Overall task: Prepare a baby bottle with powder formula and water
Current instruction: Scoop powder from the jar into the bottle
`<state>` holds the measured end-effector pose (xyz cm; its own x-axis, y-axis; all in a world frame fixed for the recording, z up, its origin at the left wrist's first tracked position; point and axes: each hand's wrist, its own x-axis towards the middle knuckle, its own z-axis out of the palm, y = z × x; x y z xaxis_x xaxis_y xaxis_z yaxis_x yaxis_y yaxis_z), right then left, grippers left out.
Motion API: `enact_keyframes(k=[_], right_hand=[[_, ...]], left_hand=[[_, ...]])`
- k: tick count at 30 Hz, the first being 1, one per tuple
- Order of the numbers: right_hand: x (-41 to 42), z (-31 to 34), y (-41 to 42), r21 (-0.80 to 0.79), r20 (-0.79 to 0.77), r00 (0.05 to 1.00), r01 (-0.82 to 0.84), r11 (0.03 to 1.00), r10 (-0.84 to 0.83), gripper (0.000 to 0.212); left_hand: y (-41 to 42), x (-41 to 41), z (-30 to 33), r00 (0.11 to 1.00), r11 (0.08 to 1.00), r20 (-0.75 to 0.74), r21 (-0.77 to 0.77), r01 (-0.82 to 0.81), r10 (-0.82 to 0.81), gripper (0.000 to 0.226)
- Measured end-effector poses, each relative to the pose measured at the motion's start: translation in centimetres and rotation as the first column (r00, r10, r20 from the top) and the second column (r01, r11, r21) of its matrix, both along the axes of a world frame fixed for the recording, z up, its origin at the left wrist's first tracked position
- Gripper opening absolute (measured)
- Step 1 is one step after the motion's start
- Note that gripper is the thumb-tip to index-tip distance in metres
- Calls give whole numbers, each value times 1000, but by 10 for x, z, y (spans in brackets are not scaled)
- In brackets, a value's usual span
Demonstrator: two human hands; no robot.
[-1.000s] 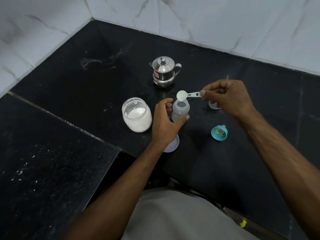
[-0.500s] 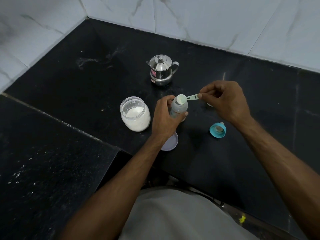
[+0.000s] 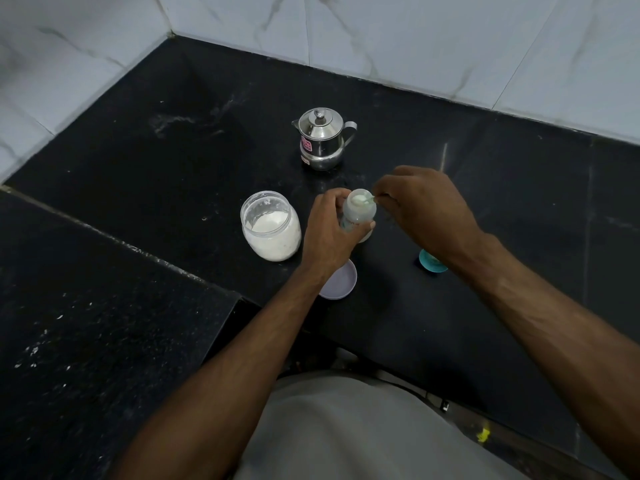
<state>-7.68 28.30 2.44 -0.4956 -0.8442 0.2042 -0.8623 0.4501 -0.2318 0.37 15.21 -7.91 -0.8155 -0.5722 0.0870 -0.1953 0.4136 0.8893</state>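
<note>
The left hand (image 3: 329,233) has its grip curled round the baby bottle (image 3: 358,216), thumb on the near side and fingers round the far side, keeping it upright on the tabletop (image 3: 485,306). The right hand (image 3: 426,216) has a tight pinch grip on the handle of a small measuring scoop (image 3: 363,200), whose bowl sits turned over the bottle's open mouth, white powder showing there. The fingertips of the right hand are just beside the bottle rim.

Both forearms reach in from the near edge. The left wrist is bent slightly inward, and the right hand arches down with its knuckles up.

Just to the left of the left hand stands an open glass jar of powder (image 3: 272,226). Under the left wrist lies a pale round lid (image 3: 341,284), flat on the tabletop. Below the right wrist a teal bottle cap (image 3: 429,263) is partly hidden. Beyond both hands stands a small steel kettle (image 3: 322,138) with its lid on.

The tabletop is black polished stone, meeting white marble-patterned wall tiles (image 3: 415,39) in a corner.
</note>
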Motion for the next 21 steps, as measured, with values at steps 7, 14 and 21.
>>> enact_keyframes(k=[7,14,21], right_hand=[[-5,8,-15,167,68,994,-95,981,85,27],[-4,-6,-15,-43,112,994,12,999,-7,16],[-6,-8,-13,-86,185,983,9,996,7,9]], left_hand=[[-3,-1,4,999,999,14,-28,29,-29,59],[-5,-1,3,998,998,7,-24,58,-58,56],[-7,-1,4,997,997,-1,-36,72,-72,54]])
